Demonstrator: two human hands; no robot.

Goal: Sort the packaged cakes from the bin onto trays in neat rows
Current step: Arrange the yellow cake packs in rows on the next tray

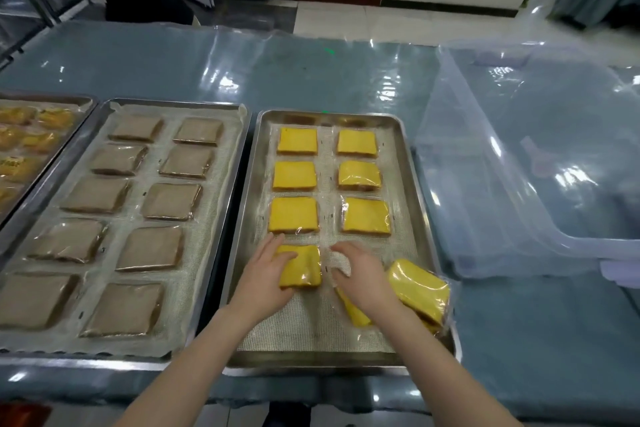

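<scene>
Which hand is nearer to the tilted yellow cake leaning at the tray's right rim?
Right. The right hand is just left of the tilted cake, holding another wrapped cake; the left hand is farther left, on the fourth-row cake.

On the desk [311, 73] three trays lie side by side: the left tray [52, 98] at the edge of view, the middle tray [173, 102] just beside it, and the right tray [311, 359] before the person. The bin [485, 184] stands to the right of the right tray. On the middle tray, cakes [173, 201] lie in two columns of five. On the right tray, six cakes [294, 175] fill three far rows in two columns. In the fourth row, the left hand [266, 274] rests on the left-column cake [306, 267], and the right hand [363, 277] holds another cake [355, 314] to its right. A stack of cakes [419, 288] leans at the tray's near right corner.
</scene>
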